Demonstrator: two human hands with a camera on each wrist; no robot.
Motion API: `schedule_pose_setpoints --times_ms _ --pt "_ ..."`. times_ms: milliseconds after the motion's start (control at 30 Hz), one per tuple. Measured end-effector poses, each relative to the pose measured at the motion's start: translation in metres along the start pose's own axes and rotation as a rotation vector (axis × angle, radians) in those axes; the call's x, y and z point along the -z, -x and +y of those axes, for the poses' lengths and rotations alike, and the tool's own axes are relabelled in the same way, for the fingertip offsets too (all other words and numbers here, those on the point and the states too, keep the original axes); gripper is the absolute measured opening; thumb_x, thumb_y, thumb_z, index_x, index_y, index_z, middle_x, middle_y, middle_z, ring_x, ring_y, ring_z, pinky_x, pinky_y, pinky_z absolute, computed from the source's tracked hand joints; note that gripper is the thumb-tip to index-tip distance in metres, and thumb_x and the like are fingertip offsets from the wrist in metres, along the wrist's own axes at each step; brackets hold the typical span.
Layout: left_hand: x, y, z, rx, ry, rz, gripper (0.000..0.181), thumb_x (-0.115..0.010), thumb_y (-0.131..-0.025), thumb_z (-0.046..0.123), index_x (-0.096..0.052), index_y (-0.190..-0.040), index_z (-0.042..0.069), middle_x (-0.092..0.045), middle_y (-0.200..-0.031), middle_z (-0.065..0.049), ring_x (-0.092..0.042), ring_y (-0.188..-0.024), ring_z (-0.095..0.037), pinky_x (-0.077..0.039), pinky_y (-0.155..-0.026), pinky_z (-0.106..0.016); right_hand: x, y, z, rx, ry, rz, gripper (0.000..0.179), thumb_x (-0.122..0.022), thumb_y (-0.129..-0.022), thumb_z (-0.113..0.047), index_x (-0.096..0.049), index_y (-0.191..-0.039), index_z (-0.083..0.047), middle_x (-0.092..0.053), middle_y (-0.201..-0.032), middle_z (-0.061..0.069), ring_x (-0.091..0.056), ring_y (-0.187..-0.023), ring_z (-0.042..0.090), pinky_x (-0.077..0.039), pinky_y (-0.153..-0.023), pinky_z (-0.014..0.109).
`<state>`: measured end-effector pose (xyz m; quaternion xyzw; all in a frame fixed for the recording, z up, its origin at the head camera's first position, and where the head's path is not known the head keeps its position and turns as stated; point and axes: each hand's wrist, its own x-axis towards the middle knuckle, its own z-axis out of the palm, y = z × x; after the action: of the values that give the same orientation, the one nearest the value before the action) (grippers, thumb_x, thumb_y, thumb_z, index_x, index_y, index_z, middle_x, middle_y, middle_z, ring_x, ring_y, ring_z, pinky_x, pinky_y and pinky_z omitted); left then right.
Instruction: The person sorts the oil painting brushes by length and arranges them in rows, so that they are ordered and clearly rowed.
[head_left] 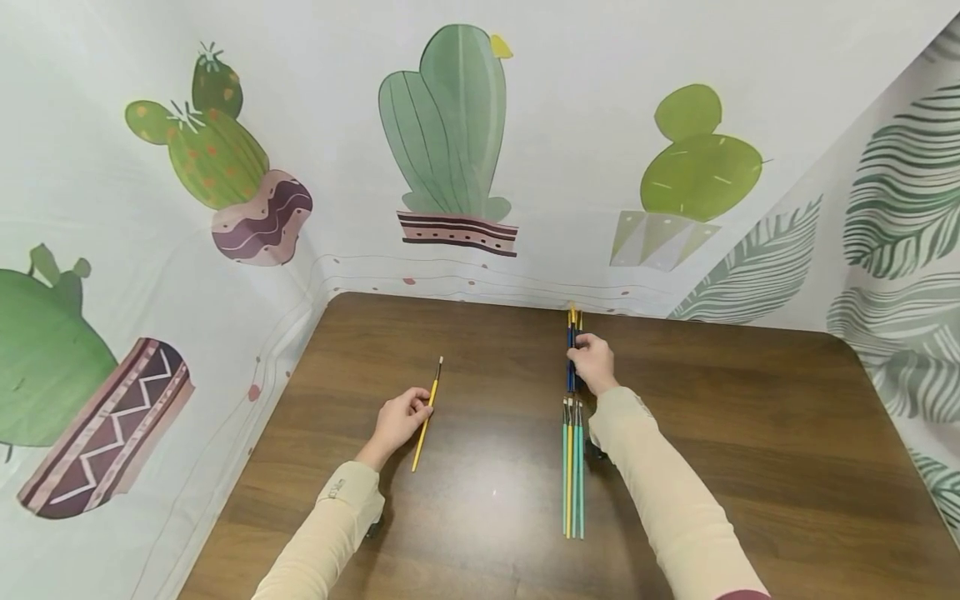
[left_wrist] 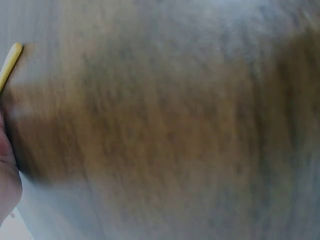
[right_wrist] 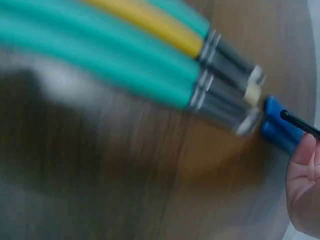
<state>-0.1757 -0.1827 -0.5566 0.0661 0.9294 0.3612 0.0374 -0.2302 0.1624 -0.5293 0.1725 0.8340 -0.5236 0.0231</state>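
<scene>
My left hand [head_left: 400, 422] pinches a thin yellow paintbrush [head_left: 424, 433] around its middle, its pale bristles pointing to the back. In the left wrist view only the yellow handle's tip [left_wrist: 14, 57] and part of the hand [left_wrist: 7, 185] show. At the table's back edge my right hand [head_left: 594, 363] grips a black-handled paintbrush [right_wrist: 300, 124] beside blue-handled paintbrushes [head_left: 571, 379] with yellow bristles. Just in front of these lies a row of green paintbrushes [head_left: 565, 475] with a yellow paintbrush [head_left: 570, 483] among them, bristles toward the blue handles.
The brown wooden table [head_left: 480, 358] reaches back to a white cloth [head_left: 555, 150] printed with cacti. On the right hangs cloth with a leaf print [head_left: 900, 192].
</scene>
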Motion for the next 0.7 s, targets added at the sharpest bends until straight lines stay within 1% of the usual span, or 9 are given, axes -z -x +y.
schedule_pose_setpoints --times_ms 100,167,267,333,467,700 --pt "0.0 0.0 0.0 0.0 0.002 -0.001 0.017 -0.065 -0.078 0.015 -0.06 -0.095 0.011 -0.057 -0.066 0.006 -0.048 -0.055 -0.005 -0.037 -0.056 -0.022 0.008 -0.005 0.009 -0.011 0.071 0.032 0.036 -0.052 -0.081 -0.012 -0.053 -0.115 0.0 -0.058 -0.099 0.02 -0.058 -0.07 0.023 -0.048 -0.056 0.028" --pt "0.0 0.0 0.0 -0.001 0.0 -0.002 0.017 -0.065 -0.079 0.016 -0.06 -0.095 0.011 -0.057 -0.066 0.006 -0.048 -0.055 -0.005 -0.038 -0.056 -0.022 0.013 -0.007 0.013 -0.017 0.106 0.047 0.037 -0.052 -0.081 -0.013 -0.052 -0.116 0.0 -0.057 -0.105 0.021 -0.058 -0.079 0.029 -0.048 -0.063 0.032" --pt "0.0 0.0 -0.001 0.001 -0.002 -0.003 0.017 -0.065 -0.079 0.016 -0.06 -0.095 0.011 -0.056 -0.066 0.005 -0.048 -0.055 -0.005 -0.038 -0.057 -0.022 0.017 -0.009 0.016 -0.029 0.149 0.04 0.038 -0.051 -0.083 -0.014 -0.051 -0.118 0.0 -0.054 -0.114 0.022 -0.054 -0.095 0.034 -0.045 -0.075 0.04" --pt "0.001 0.0 -0.001 0.003 0.0 -0.002 0.017 -0.065 -0.079 0.015 -0.06 -0.095 0.011 -0.056 -0.066 0.005 -0.048 -0.055 -0.005 -0.038 -0.056 -0.022 0.019 -0.009 0.016 -0.045 0.164 0.029 0.039 -0.051 -0.083 -0.014 -0.051 -0.119 0.0 -0.053 -0.117 0.021 -0.051 -0.102 0.036 -0.042 -0.081 0.044" --pt "0.0 0.0 -0.001 0.003 -0.003 0.0 0.017 -0.065 -0.079 0.015 -0.06 -0.094 0.011 -0.056 -0.066 0.005 -0.048 -0.055 -0.005 -0.037 -0.056 -0.022 0.019 -0.008 0.016 -0.066 0.194 0.004 0.038 -0.05 -0.085 -0.014 -0.051 -0.12 0.001 -0.052 -0.121 0.021 -0.049 -0.107 0.036 -0.041 -0.085 0.045" --pt "0.0 0.0 0.0 -0.006 -0.007 0.007 0.017 -0.065 -0.078 0.016 -0.06 -0.094 0.011 -0.056 -0.066 0.006 -0.047 -0.055 -0.004 -0.037 -0.056 -0.021 0.022 -0.008 0.015 -0.055 0.242 -0.011 0.038 -0.049 -0.085 -0.015 -0.052 -0.119 0.002 -0.052 -0.121 0.022 -0.048 -0.108 0.037 -0.041 -0.086 0.045"
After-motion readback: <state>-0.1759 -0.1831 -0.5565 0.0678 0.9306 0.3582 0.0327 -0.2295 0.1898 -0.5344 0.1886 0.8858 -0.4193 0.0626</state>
